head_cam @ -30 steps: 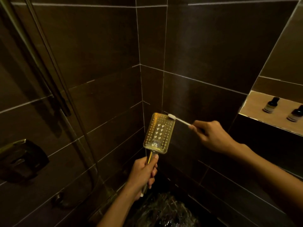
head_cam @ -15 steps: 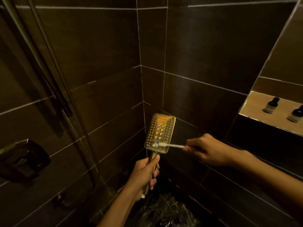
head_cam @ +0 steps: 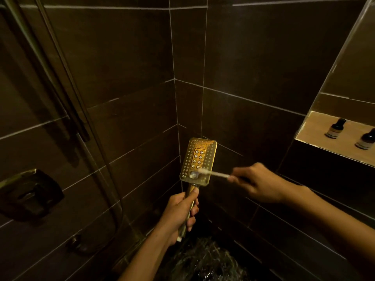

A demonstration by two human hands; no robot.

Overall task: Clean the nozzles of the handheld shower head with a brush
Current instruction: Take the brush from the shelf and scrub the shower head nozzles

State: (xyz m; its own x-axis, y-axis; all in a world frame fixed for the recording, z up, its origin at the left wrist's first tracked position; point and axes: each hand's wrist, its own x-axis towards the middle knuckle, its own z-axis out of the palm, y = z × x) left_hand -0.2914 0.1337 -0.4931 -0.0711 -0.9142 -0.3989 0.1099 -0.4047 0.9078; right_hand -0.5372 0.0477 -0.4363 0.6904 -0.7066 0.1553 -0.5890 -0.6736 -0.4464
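A gold rectangular handheld shower head (head_cam: 197, 157) stands upright at the centre of the head view, its nozzle face toward me. My left hand (head_cam: 179, 212) grips its handle from below, thumb up near the neck. My right hand (head_cam: 258, 182) holds a white brush (head_cam: 213, 173) by its handle, level and pointing left. The bristle end lies against the lower part of the nozzle face, beside the small button there. The brush is blurred by motion.
Dark tiled walls meet in a corner behind the shower head. A metal riser rail and hose (head_cam: 67, 110) run down the left wall above a mixer control (head_cam: 30, 192). A lit wall niche (head_cam: 316, 132) at the right holds two dark bottles (head_cam: 335, 128).
My right hand dropped from the shower head's top right corner to its lower part, taking the brush down the nozzle face. The left hand shifted its grip slightly on the handle.
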